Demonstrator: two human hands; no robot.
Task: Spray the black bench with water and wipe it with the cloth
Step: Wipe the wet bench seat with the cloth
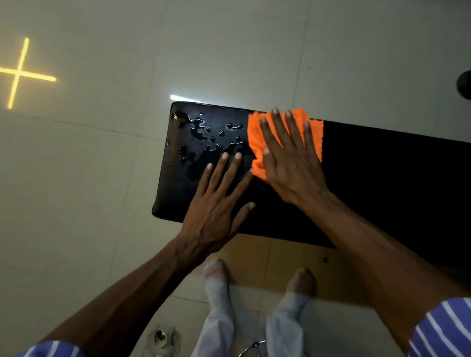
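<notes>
- A person leans over a black counter (372, 192), seen from above through a head camera; pale floor tiles (81, 191) surround it.
- The right hand (291, 161) lies flat, fingers spread, pressing an orange cloth (257, 135) onto the counter near its far edge. This grip is open, palm down, pinning the cloth rather than clutching it.
- The left hand (217, 202) rests flat and open on the bare counter beside the cloth, holding nothing, apparently as a brace.
- Water droplets (204, 134) bead on the counter's left end, just left of the cloth.
- The spraying looks done; the wiping step is in hand. The next move likely calls for sweeping the cloth leftward through the wet patch.
- The rounded left end lies shortly beyond the droplets, so a stroke has little room before running off. The left hand's fingertips sit close to that path.
- No spray bottle is visible.
</notes>
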